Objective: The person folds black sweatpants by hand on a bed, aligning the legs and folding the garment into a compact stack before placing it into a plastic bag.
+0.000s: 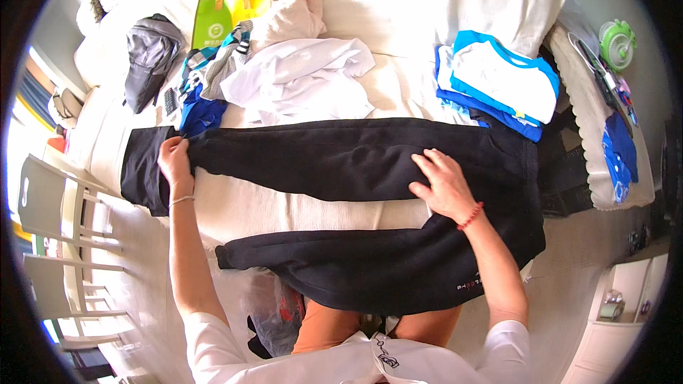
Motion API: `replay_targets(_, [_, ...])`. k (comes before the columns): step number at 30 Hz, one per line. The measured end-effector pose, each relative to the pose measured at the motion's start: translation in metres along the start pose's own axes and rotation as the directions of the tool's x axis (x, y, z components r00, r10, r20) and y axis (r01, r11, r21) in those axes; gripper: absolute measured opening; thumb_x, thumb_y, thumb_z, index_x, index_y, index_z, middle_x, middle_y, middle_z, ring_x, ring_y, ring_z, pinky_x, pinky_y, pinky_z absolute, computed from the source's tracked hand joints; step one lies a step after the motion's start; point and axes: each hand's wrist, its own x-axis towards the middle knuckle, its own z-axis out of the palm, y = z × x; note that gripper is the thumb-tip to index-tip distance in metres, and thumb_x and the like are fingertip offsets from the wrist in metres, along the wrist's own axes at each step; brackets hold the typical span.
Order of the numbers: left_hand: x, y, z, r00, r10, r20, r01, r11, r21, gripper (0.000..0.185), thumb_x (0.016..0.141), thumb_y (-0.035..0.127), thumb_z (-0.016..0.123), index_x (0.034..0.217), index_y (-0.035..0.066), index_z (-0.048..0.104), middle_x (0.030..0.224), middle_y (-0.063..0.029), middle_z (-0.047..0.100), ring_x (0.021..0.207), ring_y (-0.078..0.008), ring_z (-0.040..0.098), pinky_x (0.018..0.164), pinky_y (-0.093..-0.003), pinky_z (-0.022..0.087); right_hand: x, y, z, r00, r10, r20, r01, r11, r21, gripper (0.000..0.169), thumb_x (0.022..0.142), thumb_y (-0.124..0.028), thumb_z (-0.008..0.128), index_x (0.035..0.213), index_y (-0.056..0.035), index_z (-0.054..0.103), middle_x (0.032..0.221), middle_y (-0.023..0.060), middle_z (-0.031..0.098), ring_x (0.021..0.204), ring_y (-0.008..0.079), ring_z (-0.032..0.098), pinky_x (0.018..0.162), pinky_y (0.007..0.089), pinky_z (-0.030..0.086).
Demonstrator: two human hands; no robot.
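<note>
A pair of black sweatpants (pixel 352 157) lies spread across the sofa's front, waistband to the right and legs pointing left. The nearer leg hangs over the seat edge above the person's knees and bears small printed writing. My left hand (pixel 176 162) pinches the hem of the farther leg. My right hand (pixel 442 184) rests with fingers apart on that same leg, close to the crotch. Just beyond my left hand lies a folded black garment (pixel 145 170), partly beside the hem.
A white cloth (pixel 304 80), crumpled clothes (pixel 205 85), a grey backpack (pixel 152 61) and a green-yellow bag (pixel 213 21) lie farther back. Folded shirts (pixel 499 80) are stacked at right, near a side table with a green fan (pixel 617 45). White chairs (pixel 53 208) stand left.
</note>
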Motion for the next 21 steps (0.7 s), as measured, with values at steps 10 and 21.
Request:
replay_targets(10, [-0.059,-0.057,0.000,0.888,-0.370,0.271,0.459,0.727,-0.511,0.048,0.081,0.022,0.074,0.121,0.014,0.049,0.097,0.0026,0.059,0.080,-0.0100,0.057,0.061,-0.0255,0.044,0.015,-0.004,0.039,0.967,0.148,0.208,-0.110,0.977,-0.182,0.065,0.084,-0.051,0.058,0.137,-0.0156,0.045,0.147,0.0214,0.030,0.138,0.0360,0.026,0.111,0.0531,0.018])
replay_targets(21, [-0.069,-0.076,0.020,0.935,-0.352,0.051,0.337,0.832,-0.440,0.063,0.079,0.004,0.068,0.134,-0.001,0.039,0.122,-0.0120,0.054,0.107,-0.0222,0.055,0.095,-0.0309,0.043,0.069,0.022,0.038,0.985,0.116,-0.124,-0.108,0.992,0.071,0.022,0.082,-0.017,0.066,0.099,-0.0038,0.065,0.093,0.0167,0.062,0.091,0.0338,0.059,0.080,0.0420,0.048])
